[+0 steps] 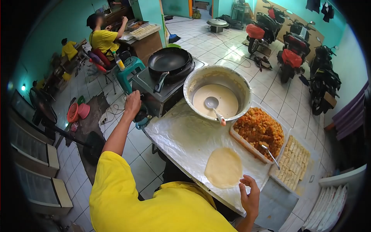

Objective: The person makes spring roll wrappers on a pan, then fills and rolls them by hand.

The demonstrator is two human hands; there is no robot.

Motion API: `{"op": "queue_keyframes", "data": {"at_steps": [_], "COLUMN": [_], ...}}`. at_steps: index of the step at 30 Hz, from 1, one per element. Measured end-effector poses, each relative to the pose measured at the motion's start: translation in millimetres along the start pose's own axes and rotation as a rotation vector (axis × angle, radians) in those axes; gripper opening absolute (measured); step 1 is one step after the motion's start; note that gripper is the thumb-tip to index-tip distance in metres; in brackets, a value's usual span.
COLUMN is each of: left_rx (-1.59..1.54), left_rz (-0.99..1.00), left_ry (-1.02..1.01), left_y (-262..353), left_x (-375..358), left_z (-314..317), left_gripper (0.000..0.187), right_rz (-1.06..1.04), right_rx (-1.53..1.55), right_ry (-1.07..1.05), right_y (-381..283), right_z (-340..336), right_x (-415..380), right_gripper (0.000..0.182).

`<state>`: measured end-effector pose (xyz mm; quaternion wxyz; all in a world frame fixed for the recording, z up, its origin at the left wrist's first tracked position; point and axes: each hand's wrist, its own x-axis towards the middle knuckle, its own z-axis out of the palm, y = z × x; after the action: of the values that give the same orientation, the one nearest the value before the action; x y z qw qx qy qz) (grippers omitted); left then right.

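My left hand [132,103] is at the front left corner of the gas stove [170,92], its fingers curled; whatever they grip is hidden. A black frying pan [168,61] sits on the stove, its handle towards me. My right hand [250,193] is open beside the round, thin dough wrapper [223,168], thumb and fingers apart, with nothing in them. The wrapper lies flat on the plastic-covered table [174,133]. Behind it stands a large pot [244,83] of pale batter [203,96], with a ladle [211,102] resting in it.
Right of the pot is a tub of orange diced filling [259,129] with a spoon [270,156]. Beside it, a container holds pale rolls [292,160]. A green stool [129,73] stands left of the stove. A co-worker [104,36] sits beyond; motorbikes [293,50] are parked at right.
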<state>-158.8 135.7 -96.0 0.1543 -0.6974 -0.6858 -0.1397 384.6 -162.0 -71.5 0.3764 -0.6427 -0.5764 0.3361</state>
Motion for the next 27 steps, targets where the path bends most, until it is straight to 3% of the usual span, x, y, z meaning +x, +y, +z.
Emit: {"op": "queue_keyframes", "data": {"at_steps": [5,7,10,14,19,21,24,27], "left_rx": [-0.050,-0.197,-0.385,-0.570,-0.875,-0.912,-0.993,-1.066], "left_rz": [-0.062,-0.042,-0.047,0.101,0.181,0.190,0.251,0.158], "left_ry": [0.003,0.088,0.321,0.586,0.156,0.021,-0.065,-0.099], "left_y": [-0.5,0.4,44.5,93.1,180.6,211.4,237.6,250.8], "left_x": [-2.5,-4.8,-18.5,-66.3,-172.5,-208.2,-235.0,-243.7], "left_z": [4.1,2.5,-35.2,-46.5,-18.7,-16.7,-15.9,-12.0], "left_gripper": [0.023,0.020,0.027,0.019,0.025,0.026,0.029,0.031], "right_rz": [0.010,-0.061,-0.042,-0.008,0.003,-0.068,-0.097,-0.079], "right_rx": [-0.019,-0.060,-0.087,-0.059,-0.005,-0.032,-0.038,-0.073], "right_ry": [0.000,-0.046,0.057,0.216,0.273,0.158,0.179,0.241], "right_y": [-8.5,-10.5,-9.5,-11.8,-4.8,-1.5,5.0,15.7], "right_z": [6.0,4.1,-10.4,-32.6,-27.2,-23.2,-31.0,-61.9], "right_x": [0.6,1.6,-0.4,-5.3,-1.3,1.2,1.4,4.6], "right_gripper": [0.033,0.034,0.034,0.030,0.029,0.029,0.029,0.029]}}
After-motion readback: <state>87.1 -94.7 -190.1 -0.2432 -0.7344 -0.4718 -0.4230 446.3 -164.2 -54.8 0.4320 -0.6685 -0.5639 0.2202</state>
